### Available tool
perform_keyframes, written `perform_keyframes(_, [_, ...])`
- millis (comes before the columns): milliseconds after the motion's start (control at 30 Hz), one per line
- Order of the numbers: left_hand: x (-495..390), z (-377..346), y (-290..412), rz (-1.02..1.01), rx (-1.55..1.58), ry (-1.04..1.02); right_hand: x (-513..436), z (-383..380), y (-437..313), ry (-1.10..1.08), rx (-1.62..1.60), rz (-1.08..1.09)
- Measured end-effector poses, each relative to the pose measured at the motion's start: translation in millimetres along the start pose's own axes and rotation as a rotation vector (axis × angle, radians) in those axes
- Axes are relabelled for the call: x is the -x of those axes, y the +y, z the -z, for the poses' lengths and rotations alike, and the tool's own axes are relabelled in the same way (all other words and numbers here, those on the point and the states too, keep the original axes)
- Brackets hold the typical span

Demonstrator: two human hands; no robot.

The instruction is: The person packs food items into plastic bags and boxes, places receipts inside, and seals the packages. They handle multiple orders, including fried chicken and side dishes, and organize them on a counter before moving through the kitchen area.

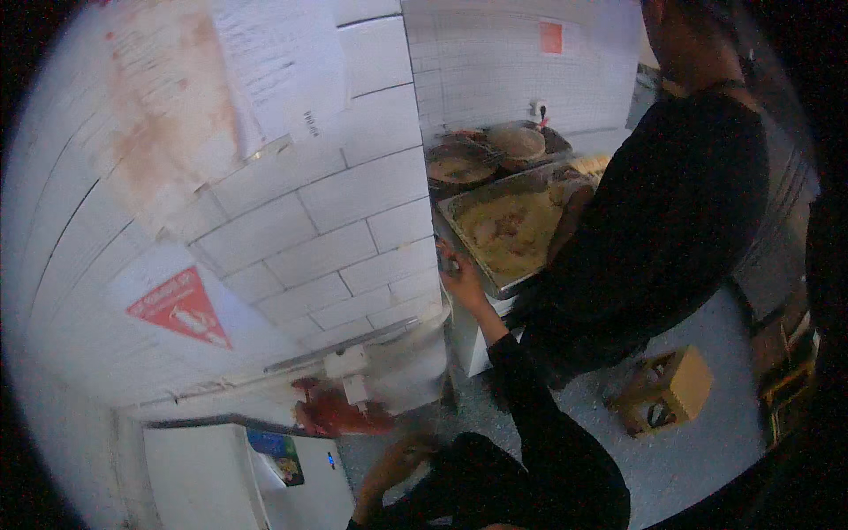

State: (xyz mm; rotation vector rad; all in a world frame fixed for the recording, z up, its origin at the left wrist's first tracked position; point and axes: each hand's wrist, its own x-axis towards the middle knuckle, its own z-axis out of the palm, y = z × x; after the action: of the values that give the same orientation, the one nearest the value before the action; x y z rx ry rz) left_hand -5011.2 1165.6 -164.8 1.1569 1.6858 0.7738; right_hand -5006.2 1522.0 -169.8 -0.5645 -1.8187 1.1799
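Observation:
My right hand (464, 281) reaches forward past the corner of the white tiled wall, beside the near edge of a large rectangular tray (507, 228) of yellowish food. A small greyish thing shows at its fingers, too blurred to name, and I cannot tell whether it is gripped. Low in front of my body is my left hand (401, 457), blurred and dim, with its fingers bent near my dark clothing. Whether it holds anything is not clear. A co-worker in black (669, 199) stands at the tray, with one hand (573, 215) at its right side.
Round pans or bowls (517, 146) stand behind the tray. The tiled wall (358, 199) with posted papers and a red triangular sign (189, 311) fills the left. Below are a red object (341, 414) and a white appliance (199, 470). A cardboard box (666, 391) sits on the grey floor.

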Motion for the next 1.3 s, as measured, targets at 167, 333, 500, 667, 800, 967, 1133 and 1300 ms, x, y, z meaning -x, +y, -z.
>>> perform_keyframes(167, [-19,17,8,-0.031,0.063,-0.061,-14,16,2,-0.203,-0.369,-0.16])
perform_keyframes(333, [-39,23,3,0.008,0.051,-0.042,-47,13,27,-0.37,-0.215,0.094])
perform_keyframes(500, [-58,20,10,0.175,0.091,0.062,-62,16,40,-0.404,-0.061,-0.087])
perform_keyframes(667, [-80,13,30,0.073,0.098,0.075,-67,15,36,-0.409,-0.17,0.185])
perform_keyframes(800, [-100,15,47,0.125,0.37,0.08,-64,16,37,-0.416,-0.037,0.097])
perform_keyframes(967, [-123,21,59,0.052,0.11,0.033,-61,21,46,-0.432,-0.032,0.099])
perform_keyframes(1133, [-132,20,56,0.011,0.121,0.113,-74,16,52,-0.397,-0.161,0.266])
perform_keyframes(1300, [-130,30,47,0.081,0.195,-0.042,-73,9,57,-0.357,-0.142,0.035])
